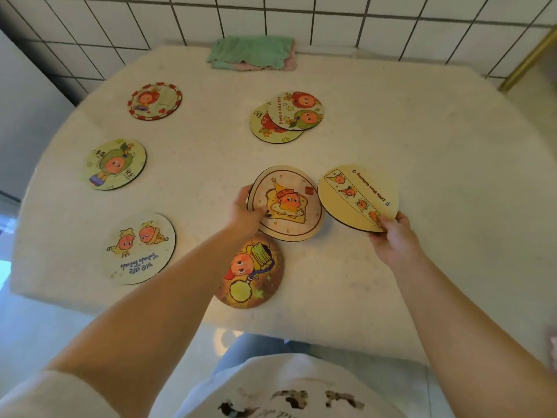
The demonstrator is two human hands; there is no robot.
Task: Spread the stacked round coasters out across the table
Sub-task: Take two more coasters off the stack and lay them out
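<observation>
The left hand [244, 212] grasps the remaining stack [287, 203] at its left edge, raised above the table [422, 140] centre for access. The right hand [391, 236] pinches one separated coaster [357, 197], tilted, judged bound for the bare right side.

The right half of the tabletop [437, 140] lies bare and open to a hand. 3 single coasters [116, 164] line the left side, 2 overlapping coasters [286, 116] sit mid-back, and a folded cloth [251, 52] blocks the far edge.
</observation>
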